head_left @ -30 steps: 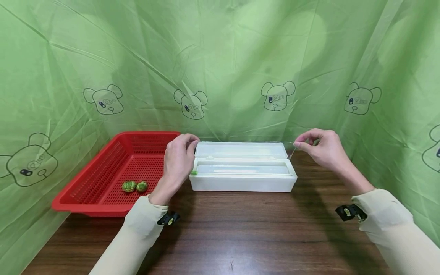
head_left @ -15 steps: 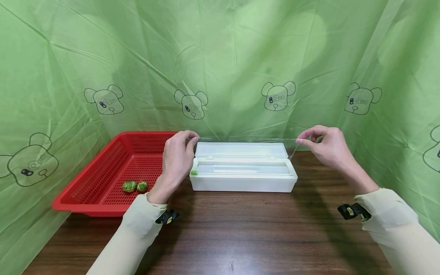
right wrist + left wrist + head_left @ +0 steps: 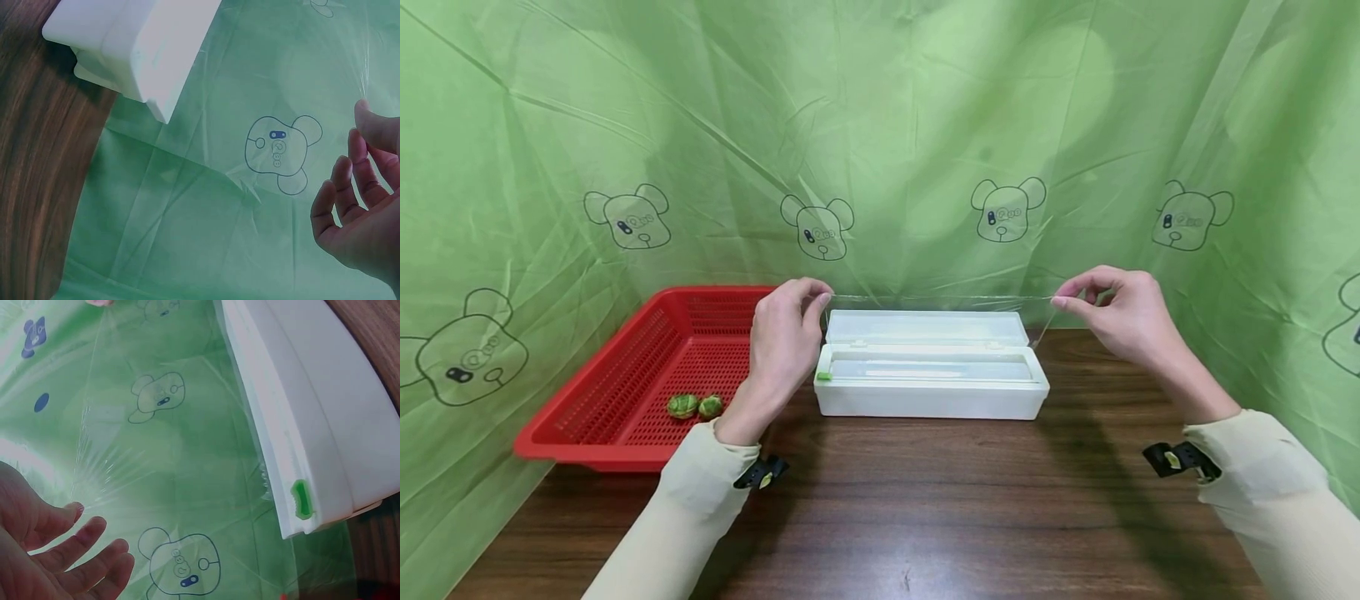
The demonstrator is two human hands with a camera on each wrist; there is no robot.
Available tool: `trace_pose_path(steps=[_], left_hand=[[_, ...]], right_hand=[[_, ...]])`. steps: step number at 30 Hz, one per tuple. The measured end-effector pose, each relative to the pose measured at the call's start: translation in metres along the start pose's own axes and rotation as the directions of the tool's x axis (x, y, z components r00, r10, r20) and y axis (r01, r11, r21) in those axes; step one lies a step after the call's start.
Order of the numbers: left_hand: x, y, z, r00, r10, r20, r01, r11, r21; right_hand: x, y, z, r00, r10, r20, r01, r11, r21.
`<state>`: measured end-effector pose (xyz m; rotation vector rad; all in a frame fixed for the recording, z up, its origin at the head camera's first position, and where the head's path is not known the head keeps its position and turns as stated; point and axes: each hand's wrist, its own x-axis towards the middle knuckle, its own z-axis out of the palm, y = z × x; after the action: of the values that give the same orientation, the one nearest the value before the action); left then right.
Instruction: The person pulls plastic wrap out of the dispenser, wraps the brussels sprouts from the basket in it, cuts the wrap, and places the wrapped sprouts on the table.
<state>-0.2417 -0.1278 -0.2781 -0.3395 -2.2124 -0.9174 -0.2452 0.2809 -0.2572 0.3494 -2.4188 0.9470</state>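
Observation:
A sheet of clear cling film (image 3: 940, 301) stretches taut between both hands, coming up out of a white cling film dispenser (image 3: 928, 402). Its lid (image 3: 925, 327) stands raised at the back. My left hand (image 3: 786, 337) pinches the film's left corner between thumb and forefinger, above the box's left end. At the other corner, my right hand (image 3: 1126, 323) pinches the film the same way, up and right of the box. Fine creases fan out from the pinch in the left wrist view. A green slide cutter (image 3: 302, 500) sits at the dispenser's left end.
Left of the dispenser stands a red perforated basket (image 3: 576, 452), partly behind the left hand and forearm. Inside it lie two small green Brussels sprouts (image 3: 682, 406). A green curtain (image 3: 917, 150) with bear prints hangs close behind the brown wooden table (image 3: 917, 508).
Both hands have risen slightly, the right also moving a little rightward, drawing the film's edge higher above the lid. Dispenser, basket and sprouts stay put.

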Motion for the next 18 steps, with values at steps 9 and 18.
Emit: trace_pose_path(steps=[9,18], left_hand=[[0.001,0.006,-0.007,1.000,0.011,-0.015,-0.012,1.000,-0.018],[0.003,0.013,-0.014,0.999,0.034,-0.035,-0.035,0.999,-0.033]], right_hand=[[0.001,-0.006,-0.007,1.000,-0.024,-0.008,0.024,1.000,-0.005],[0.000,-0.013,-0.015,0.999,-0.038,-0.020,0.038,0.999,0.002]])
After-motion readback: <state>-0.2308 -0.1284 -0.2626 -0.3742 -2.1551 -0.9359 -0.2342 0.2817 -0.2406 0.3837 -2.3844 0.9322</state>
